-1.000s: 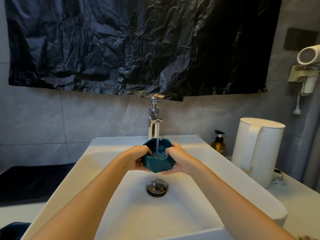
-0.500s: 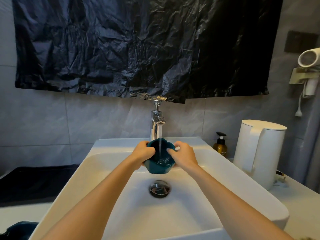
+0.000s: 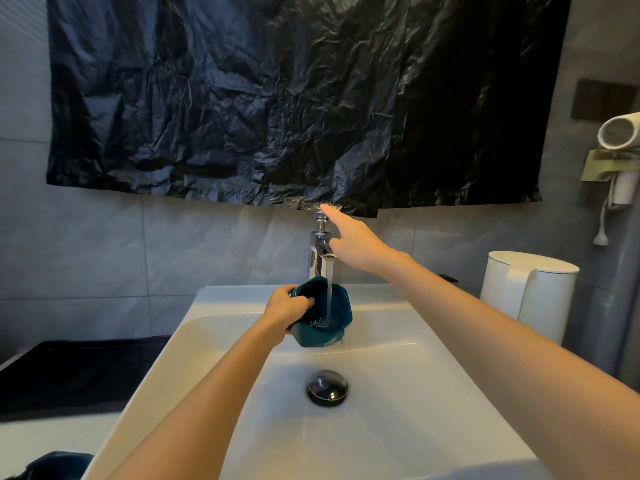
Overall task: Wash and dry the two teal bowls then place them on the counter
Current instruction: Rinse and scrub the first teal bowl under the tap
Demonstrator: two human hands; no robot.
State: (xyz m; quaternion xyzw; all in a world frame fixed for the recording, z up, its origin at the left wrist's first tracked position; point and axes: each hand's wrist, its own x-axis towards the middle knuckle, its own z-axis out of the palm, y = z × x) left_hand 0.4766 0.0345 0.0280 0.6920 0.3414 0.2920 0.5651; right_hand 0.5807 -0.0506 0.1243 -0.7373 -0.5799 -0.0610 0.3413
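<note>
White sink (image 3: 415, 403), tap (image 3: 320, 249) running: our left hand (image 3: 285, 308) clamps its fingers (image 3: 306, 301) on the bowl (image 3: 323, 332) under the stream by the back rim. Right hand (image 3: 356, 245), fingers apart, is at the tap. One wet grip, and we could drop it.

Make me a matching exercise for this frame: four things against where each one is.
Things:
1. bowl
2. right hand
3. kettle
4. drain plug

Places:
a. standing to the right of the sink
b. reaching to the top of the tap
c. in the bottom of the sink
d. under the running water, gripped by the left hand

Pairs: 1-d, 2-b, 3-a, 4-c
</note>
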